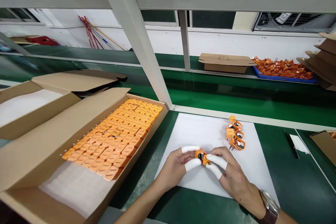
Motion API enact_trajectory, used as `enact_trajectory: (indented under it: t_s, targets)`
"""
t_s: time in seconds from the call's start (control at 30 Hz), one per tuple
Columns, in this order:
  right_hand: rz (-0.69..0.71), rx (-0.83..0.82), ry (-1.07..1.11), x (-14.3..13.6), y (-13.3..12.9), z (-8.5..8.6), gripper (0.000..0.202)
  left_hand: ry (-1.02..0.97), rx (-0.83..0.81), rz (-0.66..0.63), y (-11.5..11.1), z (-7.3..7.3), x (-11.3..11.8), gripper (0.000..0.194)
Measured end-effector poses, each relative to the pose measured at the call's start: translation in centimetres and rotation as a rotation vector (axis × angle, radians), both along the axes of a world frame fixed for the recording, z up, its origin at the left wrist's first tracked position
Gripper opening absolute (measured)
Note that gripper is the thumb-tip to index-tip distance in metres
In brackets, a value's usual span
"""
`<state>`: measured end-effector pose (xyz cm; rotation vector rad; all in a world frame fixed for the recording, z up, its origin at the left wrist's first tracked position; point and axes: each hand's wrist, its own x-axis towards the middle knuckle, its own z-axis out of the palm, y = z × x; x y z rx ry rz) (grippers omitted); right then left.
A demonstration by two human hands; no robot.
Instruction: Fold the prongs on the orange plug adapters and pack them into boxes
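Observation:
Over the white sheet [199,129], my left hand [174,164] pinches a small orange plug charger housing [200,154] between white-covered fingertips. Dark and whitish parts show in its open side. My right hand [231,171], with white finger cots on thumb and index finger, grips an orange piece [205,161] at the housing's right edge; whether it is a separate cover I cannot tell. Beyond my right hand lies a small group of open orange charger housings [231,133], some with metal prongs showing.
At left, a cardboard box [141,147] holds rows of orange chargers on white lining. Another open box [60,105] stands beyond it. A blue tray [286,78] of orange parts and a flat carton [225,67] sit behind. A black pen [292,144] lies right. A metal post [141,42] slants ahead.

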<state>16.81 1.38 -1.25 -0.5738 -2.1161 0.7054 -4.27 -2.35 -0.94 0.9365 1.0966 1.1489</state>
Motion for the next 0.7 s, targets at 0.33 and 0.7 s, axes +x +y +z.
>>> enact_trajectory:
  t_s: [0.33,0.7]
  targets:
    - [0.049,-0.018,-0.026,-0.7,-0.56,-0.51,0.051,0.057,0.07,-0.026,-0.6,-0.49,0.53,0.032]
    - [0.086,-0.131,-0.005,-0.9,-0.24,0.06,0.045,0.04,0.037,-0.075,-1.02,-0.86,0.12,0.032]
